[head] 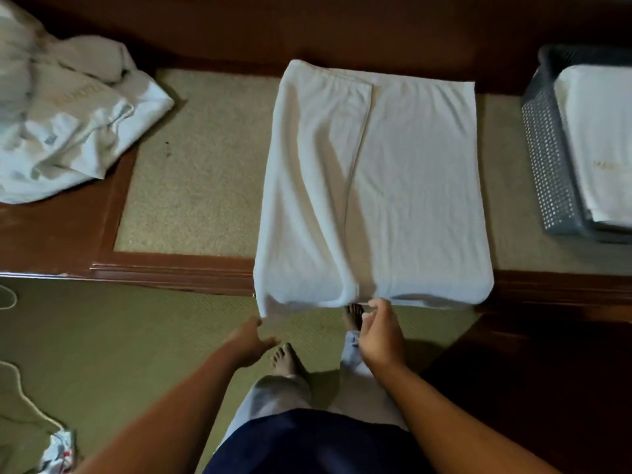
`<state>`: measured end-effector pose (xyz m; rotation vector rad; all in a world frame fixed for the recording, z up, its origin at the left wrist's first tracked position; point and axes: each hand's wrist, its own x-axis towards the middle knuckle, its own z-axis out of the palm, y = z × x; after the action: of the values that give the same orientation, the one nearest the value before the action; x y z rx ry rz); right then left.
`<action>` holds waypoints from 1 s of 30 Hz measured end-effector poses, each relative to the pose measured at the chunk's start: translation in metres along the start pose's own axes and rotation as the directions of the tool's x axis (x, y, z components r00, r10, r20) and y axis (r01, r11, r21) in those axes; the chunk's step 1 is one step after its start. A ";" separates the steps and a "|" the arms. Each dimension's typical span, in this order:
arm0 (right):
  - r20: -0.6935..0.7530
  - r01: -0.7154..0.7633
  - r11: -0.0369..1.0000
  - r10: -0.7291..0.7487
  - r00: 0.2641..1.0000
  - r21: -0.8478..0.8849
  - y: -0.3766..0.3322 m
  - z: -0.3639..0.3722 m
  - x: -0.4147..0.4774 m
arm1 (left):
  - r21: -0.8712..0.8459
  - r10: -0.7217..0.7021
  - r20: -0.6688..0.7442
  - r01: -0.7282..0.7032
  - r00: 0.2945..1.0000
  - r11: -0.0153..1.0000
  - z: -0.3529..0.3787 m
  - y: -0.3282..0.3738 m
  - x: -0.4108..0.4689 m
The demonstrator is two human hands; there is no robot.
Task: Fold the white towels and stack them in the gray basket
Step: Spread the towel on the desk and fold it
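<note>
1. White towel (372,186): partly folded, lying flat on the worktop (191,165), a low wooden surface with a beige inset panel. One layer is turned over from the left, its edge running lengthwise down the middle. The near end overhangs the worktop's front edge.
2. Left hand (251,340): at the towel's near left corner, fingertips touching the hanging edge. The fingers are extended and loosely spread, so the grip is open rather than closed on the cloth.
3. Right hand (378,331): at the near edge of the towel, just right of the central fold line. Thumb and fingers are pinched together on the hem, so the grip is closed on the white towel.
4. Gray basket (547,159): perforated walls, standing on the worktop at the right, well apart from the towel being folded. Folded towels (602,138) lie stacked flat inside it.
5. Unfolded towels (68,121): a crumpled white heap on the far left of the worktop.
6. Floor (102,336): green carpet below the worktop; the person's bare feet stand on it.
</note>
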<state>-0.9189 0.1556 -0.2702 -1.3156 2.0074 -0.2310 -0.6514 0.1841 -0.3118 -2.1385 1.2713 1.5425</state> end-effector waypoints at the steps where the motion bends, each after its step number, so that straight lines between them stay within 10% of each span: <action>1: -0.017 0.049 0.998 -0.050 0.999 -0.029 -0.007 -0.007 0.005 | 0.089 -0.030 0.052 0.026 0.998 0.996 -0.003 -0.003 -0.004; 13: 0.264 0.261 0.963 -0.236 0.935 -0.062 -0.117 -0.061 0.145 | -0.181 -0.029 -0.590 -0.097 0.807 0.979 -0.079 0.059 -0.037; 25: 0.104 -0.036 0.973 0.012 0.995 0.230 -0.234 -0.064 0.302 | -0.087 0.187 -0.557 -0.281 0.809 0.956 -0.224 0.147 0.085; 30: 0.056 -0.110 0.965 0.099 0.994 0.238 -0.266 -0.075 0.376 | -0.292 0.112 -0.537 -0.308 0.836 0.905 -0.309 0.248 0.170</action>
<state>-0.8584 -0.3067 -0.2564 -1.0513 1.9373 -0.3805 -0.6152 -0.2413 -0.2506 -2.8830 1.5189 1.4313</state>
